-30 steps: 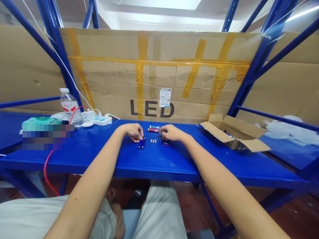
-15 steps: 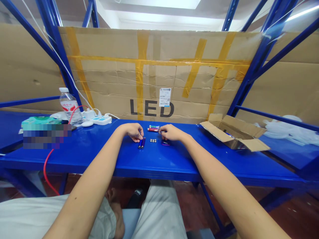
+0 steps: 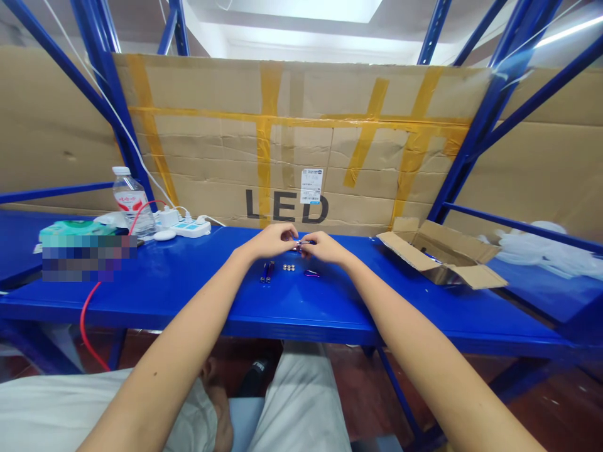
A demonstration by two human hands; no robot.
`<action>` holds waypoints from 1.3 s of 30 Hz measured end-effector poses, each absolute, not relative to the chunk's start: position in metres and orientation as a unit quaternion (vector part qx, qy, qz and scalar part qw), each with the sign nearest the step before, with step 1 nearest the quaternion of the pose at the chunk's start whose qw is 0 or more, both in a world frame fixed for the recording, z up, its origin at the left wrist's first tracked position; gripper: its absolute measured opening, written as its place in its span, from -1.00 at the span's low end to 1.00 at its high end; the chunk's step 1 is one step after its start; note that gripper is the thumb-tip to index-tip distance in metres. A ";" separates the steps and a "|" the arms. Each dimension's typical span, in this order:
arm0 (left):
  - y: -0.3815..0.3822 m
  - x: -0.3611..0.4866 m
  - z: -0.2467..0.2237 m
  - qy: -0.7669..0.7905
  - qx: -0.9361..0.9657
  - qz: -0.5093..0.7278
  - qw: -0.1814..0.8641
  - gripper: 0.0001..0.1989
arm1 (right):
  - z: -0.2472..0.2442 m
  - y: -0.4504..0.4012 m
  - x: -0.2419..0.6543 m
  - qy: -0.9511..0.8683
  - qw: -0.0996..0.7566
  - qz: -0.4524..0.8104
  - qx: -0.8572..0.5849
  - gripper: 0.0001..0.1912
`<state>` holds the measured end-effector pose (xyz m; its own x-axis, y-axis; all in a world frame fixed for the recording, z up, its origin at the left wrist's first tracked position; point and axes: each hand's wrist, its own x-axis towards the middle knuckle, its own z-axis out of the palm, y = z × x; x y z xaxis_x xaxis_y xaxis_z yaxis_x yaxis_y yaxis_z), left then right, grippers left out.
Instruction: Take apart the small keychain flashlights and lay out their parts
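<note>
My left hand and my right hand meet over the middle of the blue table, fingers bent and pinched. Between the fingertips show small shiny metal tubes with a bit of red and blue, mostly covered by the hands. Which piece each hand grips is hidden. Just nearer to me lie two slim dark blue-purple metal tubes side by side, lengthwise. Beside them, several small round silver pieces stand in a tight group. A purple clip-like loop lies below my right hand.
On the right is an open cardboard box with something blue inside. A water bottle, a white power strip and a green packet stand at left. A red cable hangs over the edge. Large cardboard forms the back.
My left hand has left the blue-purple tubes and moved right and away from me, to the tubes by my right hand. My right hand has stayed almost in place.
</note>
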<state>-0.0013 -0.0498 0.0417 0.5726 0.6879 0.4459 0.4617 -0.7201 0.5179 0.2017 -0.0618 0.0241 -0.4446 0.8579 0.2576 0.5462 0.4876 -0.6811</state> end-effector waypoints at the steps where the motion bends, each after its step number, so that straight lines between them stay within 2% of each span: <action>1: -0.052 0.003 0.040 0.318 0.876 0.311 0.185 -0.79 | 0.025 -0.062 0.201 -0.801 0.310 0.270 -0.436 -0.77; 10: -0.053 0.015 0.033 0.312 0.870 0.341 0.172 -0.87 | 0.028 -0.065 0.203 -0.745 0.339 0.345 -0.459 -0.80; 14: -0.054 0.016 0.033 0.313 0.866 0.346 0.179 -0.90 | 0.025 -0.060 0.204 -0.751 0.335 0.340 -0.457 -0.76; 20: -0.056 0.014 0.036 0.323 0.841 0.392 0.188 -0.91 | 0.024 -0.058 0.198 -0.739 0.455 0.275 -0.413 -0.83; 24: -0.057 0.013 0.040 0.328 0.813 0.425 0.226 -0.91 | 0.026 -0.067 0.193 -0.747 0.496 0.266 -0.354 -0.90; 28: -0.057 0.013 0.042 0.320 0.795 0.445 0.259 -0.92 | 0.030 -0.074 0.189 -0.727 0.511 0.331 -0.319 -0.81; 33: -0.057 0.014 0.044 0.325 0.784 0.469 0.244 -0.94 | 0.034 -0.074 0.190 -0.698 0.535 0.381 -0.286 -0.69; 39: -0.057 0.014 0.045 0.324 0.776 0.490 0.231 -0.92 | 0.033 -0.070 0.191 -0.672 0.551 0.402 -0.290 -0.67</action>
